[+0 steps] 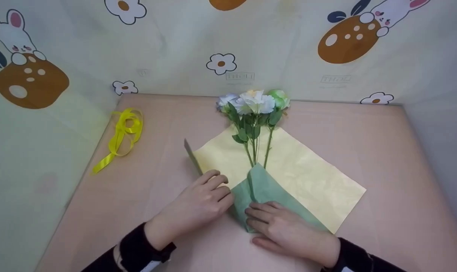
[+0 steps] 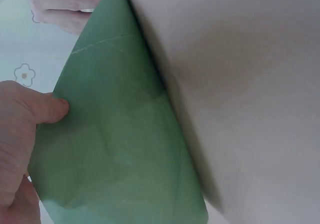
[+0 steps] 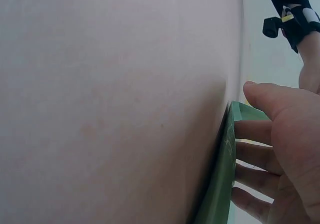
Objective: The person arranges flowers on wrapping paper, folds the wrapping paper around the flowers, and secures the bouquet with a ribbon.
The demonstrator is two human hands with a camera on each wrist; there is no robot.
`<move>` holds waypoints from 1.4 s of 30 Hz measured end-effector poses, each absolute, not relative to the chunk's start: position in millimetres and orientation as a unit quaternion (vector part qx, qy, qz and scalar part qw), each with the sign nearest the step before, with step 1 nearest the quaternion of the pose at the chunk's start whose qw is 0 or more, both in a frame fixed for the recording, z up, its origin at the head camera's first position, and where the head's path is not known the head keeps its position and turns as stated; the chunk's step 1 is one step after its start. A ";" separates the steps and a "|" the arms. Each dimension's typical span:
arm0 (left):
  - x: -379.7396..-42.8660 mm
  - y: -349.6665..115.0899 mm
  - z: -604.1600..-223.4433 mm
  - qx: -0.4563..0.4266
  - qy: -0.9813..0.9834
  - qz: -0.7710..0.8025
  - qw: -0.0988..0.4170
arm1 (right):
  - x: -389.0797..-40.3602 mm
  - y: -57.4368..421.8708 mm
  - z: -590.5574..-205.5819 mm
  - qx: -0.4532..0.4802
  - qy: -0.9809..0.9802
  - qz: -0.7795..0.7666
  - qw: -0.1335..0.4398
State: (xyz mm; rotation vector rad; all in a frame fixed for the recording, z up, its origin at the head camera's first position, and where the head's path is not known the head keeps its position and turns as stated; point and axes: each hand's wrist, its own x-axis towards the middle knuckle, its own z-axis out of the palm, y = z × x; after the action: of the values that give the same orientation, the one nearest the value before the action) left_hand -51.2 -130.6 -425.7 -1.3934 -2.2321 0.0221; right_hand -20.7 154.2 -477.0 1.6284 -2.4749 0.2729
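A sheet of wrapping paper, cream inside and green outside, lies under a small bunch of artificial flowers. Its bottom part is folded up, green side showing, over the lower stems. My left hand pinches the paper's left side, which is lifted off the table; in the left wrist view the thumb lies on the green face. With fingers extended, my right hand presses on the green fold. The right wrist view shows those fingers against the paper. The stem ends are hidden under the fold.
A loosely looped yellow ribbon lies at the table's back left. The pinkish table meets a patterned cloth backdrop at its far edge, right behind the flower heads.
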 end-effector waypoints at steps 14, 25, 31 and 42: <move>-74.3 -79.2 -439.5 -0.506 -0.804 0.006 0.313 | -12.6 155.7 -481.8 0.537 -0.831 0.094 0.110; -75.7 -65.7 -441.2 -0.488 -0.815 -0.002 0.312 | -8.1 172.4 -477.2 0.551 -0.823 0.076 0.117; -77.7 -51.7 -438.6 -0.487 -0.806 -0.023 0.335 | -3.9 179.5 -477.0 0.545 -0.829 0.076 0.097; -82.0 -27.7 -437.5 -0.483 -0.819 -0.031 0.308 | 1.7 186.6 -478.9 0.557 -0.821 0.048 0.117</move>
State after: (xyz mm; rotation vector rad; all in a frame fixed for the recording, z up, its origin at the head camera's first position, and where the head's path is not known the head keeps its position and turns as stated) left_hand -82.0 -27.7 -437.5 -1.2759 -2.1656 -0.0817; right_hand 1.7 186.6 -478.9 1.6295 -2.4037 0.1399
